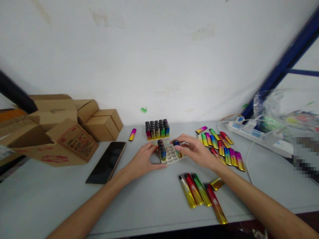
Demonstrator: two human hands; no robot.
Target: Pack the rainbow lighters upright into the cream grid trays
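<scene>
A pale tray (pixel 171 156) with rows of round sockets sits on the table between my hands. My left hand (pixel 142 160) grips its left side, thumb along the front edge. Several black-topped lighters (pixel 162 154) stand upright in a row at the tray's left end. Over the right part of the tray, my right hand (pixel 195 151) closes its fingers on a lighter (pixel 176 144) with a dark top; its lower end is partly hidden. Behind the tray stands a block of upright multicoloured lighters (pixel 157 130).
Loose lighters lie to the right (pixel 221 146) and in front (pixel 196 191), near my right forearm. One lighter (pixel 132 134) lies at the back left. A phone (pixel 107 162), an open cardboard box (pixel 62 142), smaller boxes (pixel 106 124) and a power strip (pixel 261 139) also occupy the table.
</scene>
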